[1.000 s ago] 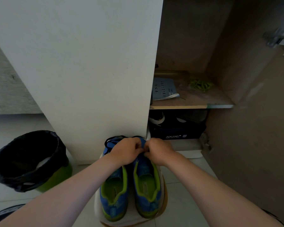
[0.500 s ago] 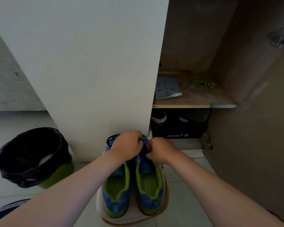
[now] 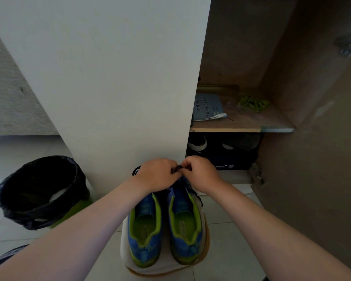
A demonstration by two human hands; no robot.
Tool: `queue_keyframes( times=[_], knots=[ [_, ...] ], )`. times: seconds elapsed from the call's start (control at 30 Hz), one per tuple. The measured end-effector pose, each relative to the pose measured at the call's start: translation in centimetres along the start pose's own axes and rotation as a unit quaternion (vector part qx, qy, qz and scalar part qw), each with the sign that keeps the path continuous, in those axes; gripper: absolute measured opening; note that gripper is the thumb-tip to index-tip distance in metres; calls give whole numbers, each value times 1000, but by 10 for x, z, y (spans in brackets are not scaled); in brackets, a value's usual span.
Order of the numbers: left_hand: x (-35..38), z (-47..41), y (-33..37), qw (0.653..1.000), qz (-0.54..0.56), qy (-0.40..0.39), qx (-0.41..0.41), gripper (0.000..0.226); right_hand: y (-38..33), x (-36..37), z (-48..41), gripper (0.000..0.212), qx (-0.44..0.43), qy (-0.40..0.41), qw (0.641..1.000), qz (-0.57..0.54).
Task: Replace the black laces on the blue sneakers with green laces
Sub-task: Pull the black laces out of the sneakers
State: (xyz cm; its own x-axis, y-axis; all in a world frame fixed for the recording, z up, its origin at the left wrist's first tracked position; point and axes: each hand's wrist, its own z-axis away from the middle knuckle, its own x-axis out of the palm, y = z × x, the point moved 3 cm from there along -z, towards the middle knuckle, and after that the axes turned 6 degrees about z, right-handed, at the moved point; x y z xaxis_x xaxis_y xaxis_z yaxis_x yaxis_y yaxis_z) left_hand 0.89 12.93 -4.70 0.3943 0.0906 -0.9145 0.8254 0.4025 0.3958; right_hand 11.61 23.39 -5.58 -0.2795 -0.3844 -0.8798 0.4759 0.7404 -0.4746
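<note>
Two blue sneakers with lime-green lining, the left one (image 3: 145,234) and the right one (image 3: 185,230), stand side by side on a small white stool (image 3: 124,246), heels toward me. My left hand (image 3: 156,175) and my right hand (image 3: 201,172) meet over the front of the right sneaker and pinch a black lace (image 3: 177,169) between their fingertips. More black lace hangs at the right sneaker's side (image 3: 199,197). A bundle of green laces (image 3: 251,103) lies on the cabinet shelf (image 3: 227,129), up and to the right.
A white cabinet door (image 3: 109,78) stands just behind the stool. The open cabinet holds a booklet (image 3: 208,107) on the shelf and a dark shoe box (image 3: 225,159) below. A bin with a black bag (image 3: 39,189) sits on the tiled floor at left.
Both hands have lifted slightly and drawn the black lace up between them over the right sneaker's front. The sneakers have stayed on the stool.
</note>
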Motion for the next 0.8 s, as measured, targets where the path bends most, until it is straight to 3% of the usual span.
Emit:
queue_keyframes(
  times=[0.13, 0.23, 0.3, 0.4, 0.57, 0.67, 0.8],
  knots=[
    [-5, -1, -5, 1000, 3, 10, 11, 27, 2, 3, 2, 17, 19, -82, 996, 7],
    [-10, -4, -11, 996, 60, 35, -51, 27, 4, 11, 7, 19, 19, -143, 987, 73],
    [-10, -3, -16, 991, 97, 38, -88, 29, 8, 15, 10, 32, 24, -159, 983, 91],
    [-6, -2, -19, 995, 67, 13, -72, 27, 8, 13, 9, 39, 33, -146, 985, 85],
    [-4, 1, -5, 995, 86, -23, 46, 56, -9, -5, 2, 26, 12, -17, 1000, -7],
    [-10, 1, 7, 995, 33, 34, 84, 42, -12, -9, 1, 32, 4, 6, 999, -36],
    [-15, 2, 10, 991, -48, 77, 99, 31, -4, -4, -1, 6, 16, -11, 1000, -23]
  ],
)
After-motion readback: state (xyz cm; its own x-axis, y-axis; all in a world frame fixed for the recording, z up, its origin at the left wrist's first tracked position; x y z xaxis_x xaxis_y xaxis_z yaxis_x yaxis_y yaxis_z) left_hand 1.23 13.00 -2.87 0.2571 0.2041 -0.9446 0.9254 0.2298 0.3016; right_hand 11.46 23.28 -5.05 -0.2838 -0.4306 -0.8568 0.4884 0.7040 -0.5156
